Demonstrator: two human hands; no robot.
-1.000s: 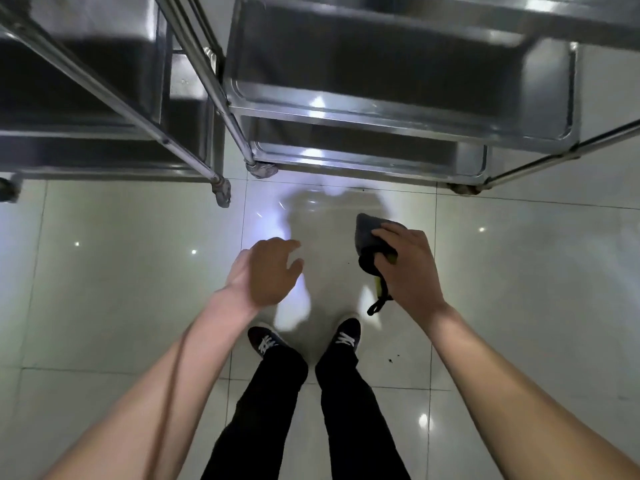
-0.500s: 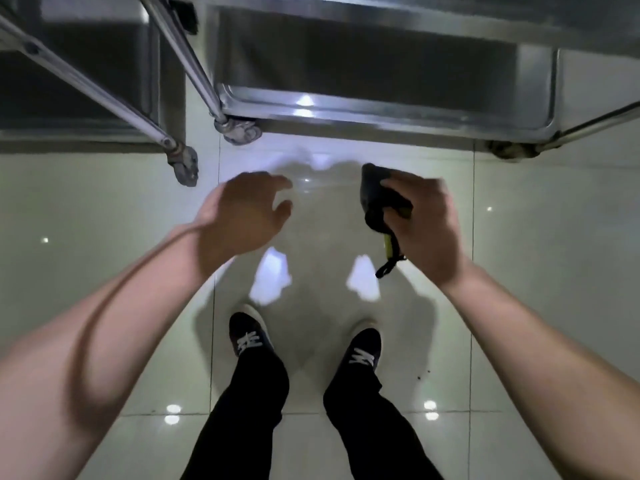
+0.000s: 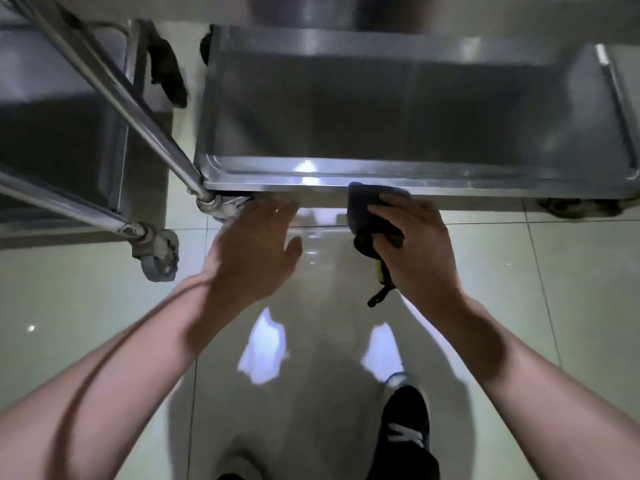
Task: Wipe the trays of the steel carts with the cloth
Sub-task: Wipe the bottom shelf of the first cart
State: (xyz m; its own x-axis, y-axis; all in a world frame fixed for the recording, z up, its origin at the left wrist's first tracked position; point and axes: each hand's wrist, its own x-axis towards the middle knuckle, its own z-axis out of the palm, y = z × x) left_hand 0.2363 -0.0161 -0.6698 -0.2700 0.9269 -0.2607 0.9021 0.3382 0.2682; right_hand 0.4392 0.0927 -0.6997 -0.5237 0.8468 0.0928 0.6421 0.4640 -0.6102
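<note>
Shoe (image 3: pixel 405 427) at bottom, planted on the glossy floor tiles (image 3: pixel 104 306) w/ my forearms reaching fwd over it. L hand (image 3: pixel 252 251) is free, fingers straight and slightly apart, holding nothing; I reckon it's headed for the tray edge to brace me. R hand (image 3: pixel 415 247) has fingers curled round the dark cloth (image 3: pixel 367 209), bunched so a flat pad sticks out front, its top edge just at the near rim of the bottom tray (image 3: pixel 415 109) of the steel cart (image 3: pixel 346 39). Tray pan itself not yet touched. Second cart (image 3: pixel 69 116) sits beside on the L, caster (image 3: pixel 159 254) close by my L wrist.
</note>
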